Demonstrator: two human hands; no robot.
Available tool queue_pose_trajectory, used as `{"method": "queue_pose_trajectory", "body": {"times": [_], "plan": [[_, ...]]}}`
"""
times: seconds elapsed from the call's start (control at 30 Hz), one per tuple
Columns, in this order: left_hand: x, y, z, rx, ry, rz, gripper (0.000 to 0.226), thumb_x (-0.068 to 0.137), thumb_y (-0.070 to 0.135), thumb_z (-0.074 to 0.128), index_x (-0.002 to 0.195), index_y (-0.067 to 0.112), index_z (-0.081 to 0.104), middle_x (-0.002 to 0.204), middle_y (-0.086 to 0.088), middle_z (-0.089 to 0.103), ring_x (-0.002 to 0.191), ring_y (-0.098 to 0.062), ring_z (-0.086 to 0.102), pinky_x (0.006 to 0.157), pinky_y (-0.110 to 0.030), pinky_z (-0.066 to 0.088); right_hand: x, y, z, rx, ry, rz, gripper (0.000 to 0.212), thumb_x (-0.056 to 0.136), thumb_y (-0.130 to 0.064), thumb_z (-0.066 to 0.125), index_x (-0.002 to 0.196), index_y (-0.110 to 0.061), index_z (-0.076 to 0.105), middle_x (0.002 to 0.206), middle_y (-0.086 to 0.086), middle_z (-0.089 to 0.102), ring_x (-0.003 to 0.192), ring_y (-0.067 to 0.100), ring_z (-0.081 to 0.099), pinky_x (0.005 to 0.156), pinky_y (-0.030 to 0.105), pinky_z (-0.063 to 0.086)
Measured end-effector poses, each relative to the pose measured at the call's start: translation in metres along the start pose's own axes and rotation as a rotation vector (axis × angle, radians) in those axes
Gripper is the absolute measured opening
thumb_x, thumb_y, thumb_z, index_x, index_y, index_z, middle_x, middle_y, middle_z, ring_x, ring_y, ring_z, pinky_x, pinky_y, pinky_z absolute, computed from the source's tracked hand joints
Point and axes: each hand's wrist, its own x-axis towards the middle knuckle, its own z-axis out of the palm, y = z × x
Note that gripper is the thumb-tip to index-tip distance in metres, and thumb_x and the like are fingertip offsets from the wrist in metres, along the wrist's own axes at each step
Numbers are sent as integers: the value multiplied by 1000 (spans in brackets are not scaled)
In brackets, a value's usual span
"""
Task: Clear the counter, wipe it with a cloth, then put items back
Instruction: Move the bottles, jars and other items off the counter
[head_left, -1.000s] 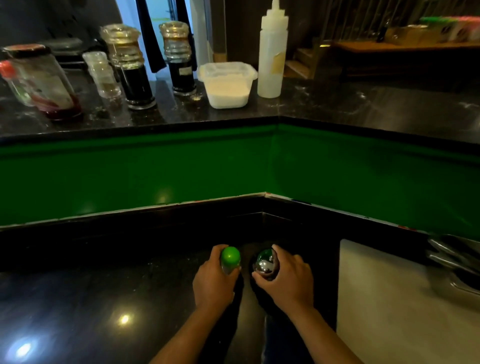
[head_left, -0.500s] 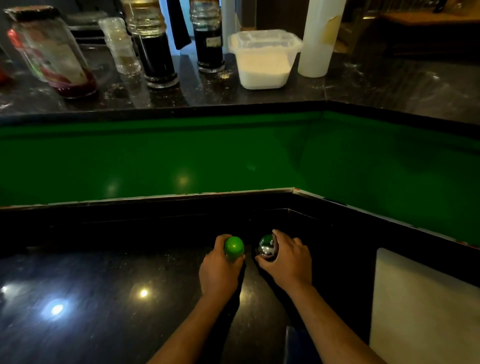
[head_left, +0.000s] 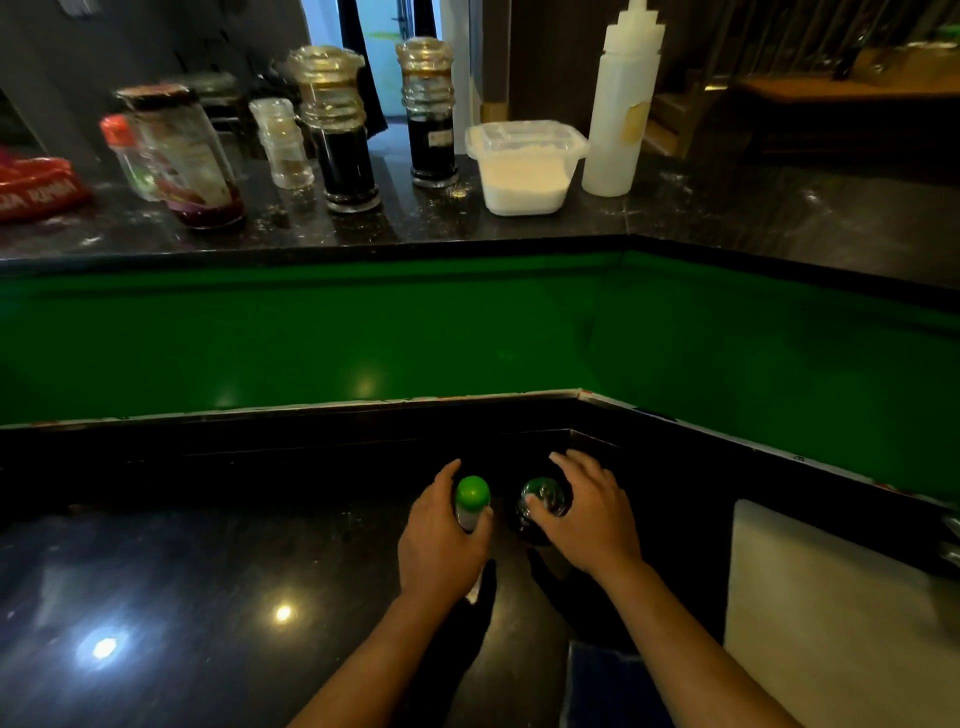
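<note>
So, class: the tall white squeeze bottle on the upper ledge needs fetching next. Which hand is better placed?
Probably the right hand: the squeeze bottle stands up-right of it, while the left hand grips the green-capped bottle.

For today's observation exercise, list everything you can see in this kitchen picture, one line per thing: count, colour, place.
green-capped bottle: 1, green cap, lower counter corner, in left hand
dark shiny-topped bottle: 1, dark, beside it, under right hand
white board: 1, white, lower counter right
dark sauce jars: 2, upper counter
squeeze bottle: 1, white, upper counter right
tub of white powder: 1, clear, upper counter
labelled jar: 1, reddish contents, upper left
small clear shaker: 1, upper counter
left hand: grips the green-capped bottle
right hand: fingers spread over the dark bottle
</note>
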Motion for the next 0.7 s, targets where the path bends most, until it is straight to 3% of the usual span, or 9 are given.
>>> {"method": "queue_pose_trajectory", "body": {"times": [0.23, 0.4, 0.57, 0.7], "plan": [[24, 78, -73, 124, 288, 330, 48, 89, 38, 68, 134, 21, 61, 124, 0, 66, 119, -19, 57, 94, -34, 50, 11, -41, -71, 85, 410, -197, 40, 87, -32, 67, 126, -20, 67, 131, -2, 61, 122, 20, 55, 100, 42, 48], [64, 153, -129, 127, 416, 502, 48, 88, 42, 67, 132, 24, 60, 123, 3, 64, 119, -16, 55, 91, -29, 48, 36, -84, -140, 171, 652, -304, 34, 84, -28, 65, 116, -19, 69, 118, 0, 67, 110, 21, 59, 92, 41, 51], [113, 218, -171, 137, 445, 586, 59, 86, 48, 68, 138, 25, 53, 132, 0, 59, 124, -20, 50, 92, -36, 49, 74, -118, -195, 191, 793, -322, 34, 82, -34, 65, 112, -20, 69, 110, 0, 66, 102, 23, 58, 86, 38, 51], [154, 248, -179, 224, 413, 529, 71, 82, 60, 66, 142, 27, 47, 139, -4, 53, 128, -26, 47, 98, -42, 46, 116, -130, -222, 279, 848, -257, 36, 79, -34, 70, 112, -19, 67, 110, 3, 66, 100, 26, 57, 81, 39, 52]]}}
